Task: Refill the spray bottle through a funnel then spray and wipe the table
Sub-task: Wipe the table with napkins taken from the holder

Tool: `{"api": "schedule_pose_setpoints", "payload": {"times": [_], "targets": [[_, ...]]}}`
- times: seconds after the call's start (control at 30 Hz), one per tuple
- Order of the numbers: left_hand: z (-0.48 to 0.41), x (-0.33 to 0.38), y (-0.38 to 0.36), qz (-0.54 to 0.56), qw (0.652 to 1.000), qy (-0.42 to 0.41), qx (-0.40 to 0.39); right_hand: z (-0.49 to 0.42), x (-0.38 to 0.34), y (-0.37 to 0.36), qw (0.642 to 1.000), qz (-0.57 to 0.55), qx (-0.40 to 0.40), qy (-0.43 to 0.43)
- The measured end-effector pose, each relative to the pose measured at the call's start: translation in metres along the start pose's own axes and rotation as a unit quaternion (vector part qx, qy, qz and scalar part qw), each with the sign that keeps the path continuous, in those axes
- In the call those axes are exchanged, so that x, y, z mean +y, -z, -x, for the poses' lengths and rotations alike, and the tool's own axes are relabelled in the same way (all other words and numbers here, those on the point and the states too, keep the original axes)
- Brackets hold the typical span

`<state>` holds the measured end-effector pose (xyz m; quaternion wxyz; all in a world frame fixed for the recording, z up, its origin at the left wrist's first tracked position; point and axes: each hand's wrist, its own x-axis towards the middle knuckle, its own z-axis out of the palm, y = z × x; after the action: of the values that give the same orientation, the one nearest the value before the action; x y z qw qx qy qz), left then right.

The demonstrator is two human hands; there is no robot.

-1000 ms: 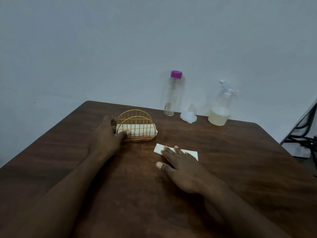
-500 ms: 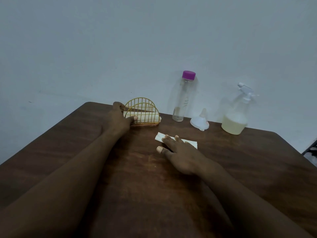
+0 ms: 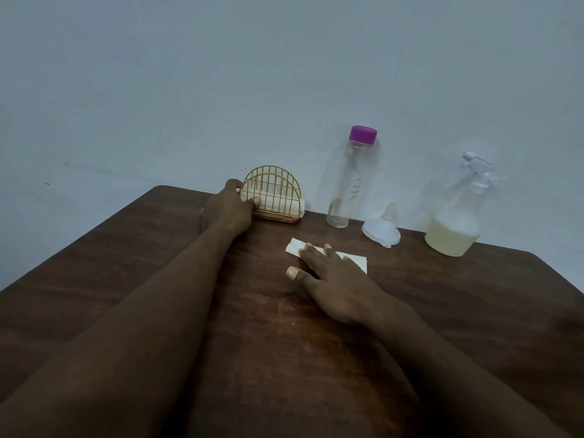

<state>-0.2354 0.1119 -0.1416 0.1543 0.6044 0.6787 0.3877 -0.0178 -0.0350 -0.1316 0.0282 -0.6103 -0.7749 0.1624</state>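
Note:
A clear spray bottle [image 3: 453, 229] with pale yellow liquid in its lower part stands at the table's far right. A white funnel [image 3: 381, 230] lies mouth-down to its left. A nearly empty clear bottle [image 3: 349, 181] with a purple cap stands beside the funnel. My right hand [image 3: 331, 279] presses flat on a folded white tissue [image 3: 295, 246] on the brown table [image 3: 126, 263]. My left hand [image 3: 229, 208] grips the left end of a gold wire napkin holder [image 3: 273, 197] with white napkins in it, at the table's far edge.
A plain pale wall rises right behind the table's far edge. The bottles, funnel and napkin holder line up along that edge. My two forearms cross the near half of the table.
My left hand has pushed the napkin holder away from me to the far edge of the table. My right hand stays flat on the tissue. The view has shifted left.

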Motion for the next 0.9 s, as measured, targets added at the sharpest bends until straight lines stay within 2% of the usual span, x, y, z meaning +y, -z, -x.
{"api": "schedule_pose_setpoints", "payload": {"times": [0.37, 0.5, 0.63, 0.83, 0.9], "targets": [[0.062, 0.008, 0.020, 0.031, 0.998, 0.017, 0.046, 0.025, -0.008, -0.004, 1.000, -0.008, -0.006, 0.000], [0.107, 0.029, 0.041, 0.003, 0.999, 0.023, -0.045, 0.064, -0.013, -0.012, 1.000, -0.025, -0.007, 0.015], [0.170, 0.058, 0.062, -0.041, 0.983, -0.029, -0.175, 0.123, -0.022, -0.026, 0.999, -0.026, 0.003, 0.034], [0.260, 0.082, 0.079, -0.115, 0.962, -0.078, -0.236, 0.224, -0.034, -0.046, 0.999, -0.013, 0.013, 0.051], [0.283, 0.085, 0.084, -0.110, 0.955, -0.076, -0.266, 0.252, -0.035, -0.050, 0.999, -0.003, 0.019, 0.051]]}}
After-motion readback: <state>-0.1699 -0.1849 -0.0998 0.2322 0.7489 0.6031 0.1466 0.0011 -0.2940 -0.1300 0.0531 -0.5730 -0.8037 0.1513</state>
